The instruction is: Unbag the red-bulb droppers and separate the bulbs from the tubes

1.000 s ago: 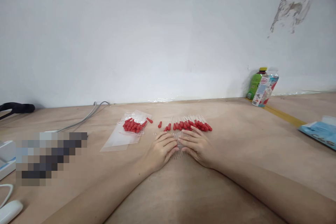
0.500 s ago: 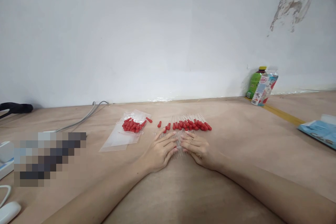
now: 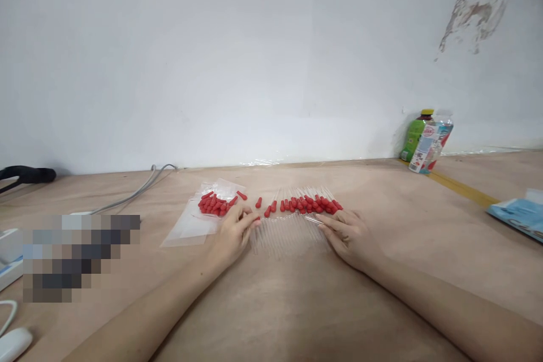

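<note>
Because the clear tubes [image 3: 284,238] lie loose and side by side on the tan tabletop [image 3: 271,305], we judge rolling to be the likeliest trouble: a careless brush could scatter them or push one over another. Just beyond, we see a row of red bulbs [image 3: 323,202], their pale stems [image 3: 307,190] pointing toward the wall [image 3: 271,68], close enough to the right hand [image 3: 345,232] that a sideways sweep could knock the row out of line. Since the tubes look like glass, too tight a squeeze or a sidelong bend could crack one, while too slack a pinch could let it drop among its neighbours.

At the right hand, we find thumb and fingertips drawn together on a single tube [image 3: 313,219], its free end reaching left; we cannot tell whether it is lifted clear of the others. At the left hand [image 3: 232,233], beside the spread's left edge, the fingers curl in toward the thumb with little gap between. A spot of red [image 3: 258,218] shows at the tips, but we cannot tell whether a bulb is gripped there or merely touched. Near those fingers we note a loose bulb [image 3: 258,202] and, farther left, a red pile [image 3: 213,203] on plastic bags [image 3: 186,227], where a snagged edge could tip the heap.
</note>
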